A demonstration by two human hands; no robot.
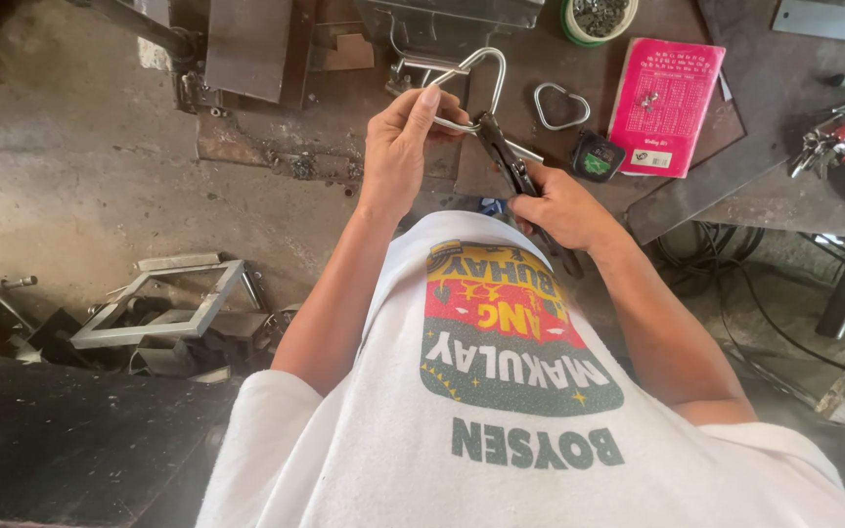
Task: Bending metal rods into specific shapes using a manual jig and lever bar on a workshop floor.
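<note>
From my remote view down the head camera I see a white short-sleeved T-shirt (501,430) filling the lower middle of the view. Its sleeves end above the elbows, so both forearms are bare, with no watch, bracelet or glove on either. The left hand (398,147) and the right hand (561,207) are bare too, and I see no rings on the fingers that show. A large rounded badge print (511,328) covers the chest: a yellow band, a red band and a dark green band, each with lettering and small yellow sparkle marks. Below it runs a line of dark green block letters (537,445), upside down from where I look.
</note>
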